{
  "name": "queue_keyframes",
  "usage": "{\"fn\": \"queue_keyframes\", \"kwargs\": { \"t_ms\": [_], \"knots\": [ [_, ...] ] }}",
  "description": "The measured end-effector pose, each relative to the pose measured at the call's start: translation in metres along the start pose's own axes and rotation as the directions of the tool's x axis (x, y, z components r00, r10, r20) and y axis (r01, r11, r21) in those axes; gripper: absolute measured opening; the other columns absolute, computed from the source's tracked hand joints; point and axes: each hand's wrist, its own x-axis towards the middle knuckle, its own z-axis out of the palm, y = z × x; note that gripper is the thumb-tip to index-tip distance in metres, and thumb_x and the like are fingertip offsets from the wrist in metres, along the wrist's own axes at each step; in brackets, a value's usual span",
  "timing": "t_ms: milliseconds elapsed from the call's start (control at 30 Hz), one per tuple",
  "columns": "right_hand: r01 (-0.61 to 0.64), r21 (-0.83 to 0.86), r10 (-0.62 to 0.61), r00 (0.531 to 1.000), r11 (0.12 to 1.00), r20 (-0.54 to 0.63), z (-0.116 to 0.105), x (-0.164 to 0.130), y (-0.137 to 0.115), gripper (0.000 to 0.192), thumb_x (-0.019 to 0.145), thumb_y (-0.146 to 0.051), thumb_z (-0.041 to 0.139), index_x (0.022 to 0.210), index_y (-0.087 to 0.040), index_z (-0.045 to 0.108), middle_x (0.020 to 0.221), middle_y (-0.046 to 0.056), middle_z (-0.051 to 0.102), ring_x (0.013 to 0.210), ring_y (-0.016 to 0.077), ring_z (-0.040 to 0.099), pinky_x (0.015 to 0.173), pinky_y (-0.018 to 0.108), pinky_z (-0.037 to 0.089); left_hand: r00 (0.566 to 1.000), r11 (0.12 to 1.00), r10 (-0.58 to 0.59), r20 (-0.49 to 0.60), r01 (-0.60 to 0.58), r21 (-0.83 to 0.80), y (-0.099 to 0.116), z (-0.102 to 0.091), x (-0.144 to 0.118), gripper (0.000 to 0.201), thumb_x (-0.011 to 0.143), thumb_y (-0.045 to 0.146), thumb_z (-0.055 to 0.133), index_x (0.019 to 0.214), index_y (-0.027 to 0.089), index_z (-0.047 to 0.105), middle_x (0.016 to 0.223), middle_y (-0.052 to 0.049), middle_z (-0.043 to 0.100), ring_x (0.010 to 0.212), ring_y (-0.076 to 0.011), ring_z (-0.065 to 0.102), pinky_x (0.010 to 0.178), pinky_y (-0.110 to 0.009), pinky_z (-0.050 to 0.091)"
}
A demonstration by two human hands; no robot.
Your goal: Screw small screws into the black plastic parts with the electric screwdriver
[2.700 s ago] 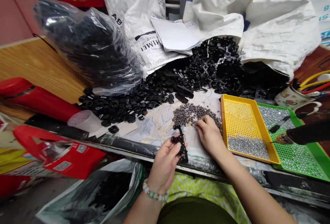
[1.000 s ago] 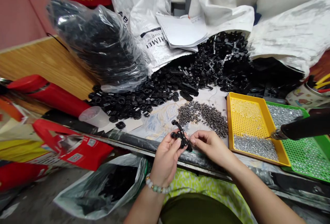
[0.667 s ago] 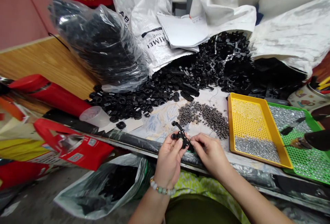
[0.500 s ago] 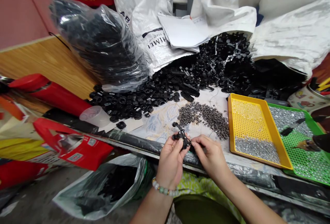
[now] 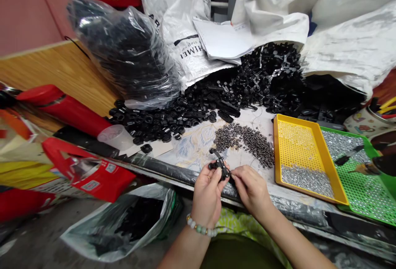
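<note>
1. Left hand (image 5: pixel 206 197), right hand (image 5: pixel 253 188): 2 in all.
2. Black jointed part (image 5: pixel 220 168) at the fingertips: 1.
3. Beaded bracelet (image 5: pixel 203 231): 1.
4. Yellow tray (image 5: pixel 298 139), green tray (image 5: pixel 347 175): 2 in all.
5. Red cylinder (image 5: pixel 69 111): 1.
6. Clear cup (image 5: pixel 115 138): 1.
7. Patterned mug (image 5: pixel 364 122): 1.
8. Upper clear bag (image 5: pixel 123 54), lower clear bag (image 5: pixel 85 238): 2 in all.
9. Paper stack (image 5: pixel 224 41): 1, its sheets hard to count.
10. Loose black parts (image 5: pixel 148 124), small dark pieces (image 5: pixel 256 147), silver pieces (image 5: pixel 307 180): too many to count.
</note>
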Motion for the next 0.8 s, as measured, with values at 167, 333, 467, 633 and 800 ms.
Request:
{"fn": "queue_keyframes", "kwargs": {
  "t_ms": [167,333,467,633,800],
  "knots": [
    [-0.026,0.049,0.025,0.999,0.998,0.022,0.001,0.0,0.001,0.017,0.084,-0.01,0.045,0.095,-0.019,0.056,0.081,0.006,0.06,0.077,0.0164,0.054,0.069,0.032,0.047,1.0,1.0,0.013,0.006,-0.013,0.004,0.0,0.0,0.001,0.019,0.075,0.02,0.063,0.093,0.018,0.057,0.095,-0.003,0.063,0.093,-0.0128,0.057,0.084,-0.028,0.044],
    [-0.143,0.169,0.134,0.989,0.975,0.066,-0.011,0.007,0.001,0.016,0.086,-0.017,0.047,0.09,-0.019,0.063,0.08,0.005,0.058,0.076,0.015,0.054,0.068,0.029,0.046,0.996,0.998,-0.018,0.087,0.013,0.063,0.004,-0.005,0.003,0.015,0.079,0.021,0.06,0.094,0.018,0.058,0.094,-0.003,0.063,0.094,-0.0134,0.057,0.084,-0.028,0.044],
    [-0.358,0.273,0.331,0.933,0.893,0.141,-0.03,0.021,0.002,0.017,0.084,-0.027,0.052,0.085,-0.02,0.067,0.085,0.005,0.054,0.083,0.0157,0.053,0.075,0.03,0.042,0.982,0.993,-0.094,0.161,0.081,0.085,0.007,-0.007,0.003,0.025,0.08,0.02,0.059,0.105,0.019,0.059,0.096,-0.004,0.062,0.091,-0.0131,0.057,0.081,-0.026,0.045],
    [-0.528,0.522,0.421,0.849,0.67,0.32,-0.032,0.031,-0.001,0.017,0.076,-0.034,0.062,0.07,-0.018,0.065,0.077,0.001,0.053,0.077,0.0145,0.051,0.075,0.029,0.04,0.961,0.987,-0.146,0.235,0.126,0.096,0.005,-0.003,0.0,0.033,0.081,0.02,0.058,0.114,0.021,0.056,0.119,-0.007,0.055,0.103,-0.0148,0.052,0.078,-0.024,0.045],
    [-0.607,0.654,0.472,0.785,0.452,0.402,-0.025,0.024,-0.005,0.018,0.072,-0.037,0.066,0.069,-0.019,0.063,0.077,-0.001,0.054,0.077,0.0133,0.049,0.076,0.026,0.038,0.979,0.977,-0.111,0.171,0.076,0.202,0.003,0.001,-0.002,0.038,0.082,0.026,0.057,0.119,0.023,0.049,0.117,-0.007,0.051,0.1,-0.0135,0.051,0.073,-0.02,0.046]
  ]
}}
